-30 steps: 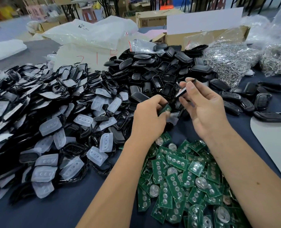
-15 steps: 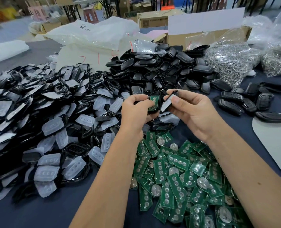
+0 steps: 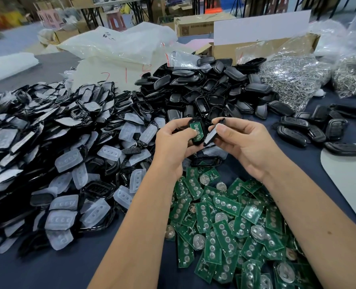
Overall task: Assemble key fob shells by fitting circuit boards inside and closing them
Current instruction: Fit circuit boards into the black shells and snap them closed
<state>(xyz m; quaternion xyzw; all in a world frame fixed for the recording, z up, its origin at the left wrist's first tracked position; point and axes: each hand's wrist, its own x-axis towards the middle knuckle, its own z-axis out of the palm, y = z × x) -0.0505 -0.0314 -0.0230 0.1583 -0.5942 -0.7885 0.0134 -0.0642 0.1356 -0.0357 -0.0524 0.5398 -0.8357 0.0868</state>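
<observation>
green circuit board (image 3: pixel 196 130) sits in black shell half (image 3: pixel 198 140), held above the table, my left hand (image 3: pixel 173 142) fingers curled round it. my right hand (image 3: pixel 241 142) pinches the other shell half (image 3: pixel 212 133) just right. loose board pile (image 3: pixel 231 222) near; black shell heap (image 3: pixel 204 88) far.

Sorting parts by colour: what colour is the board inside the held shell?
Green board, seen in the head view.

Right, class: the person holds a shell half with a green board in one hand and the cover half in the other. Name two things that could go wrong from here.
1. The green circuit board in the black shell half gripped by the left hand may sit crooked, so closing could jam.
2. The right hand pinches the black cover half with its pale rubber pad at a tilt; it might close misaligned.
</observation>
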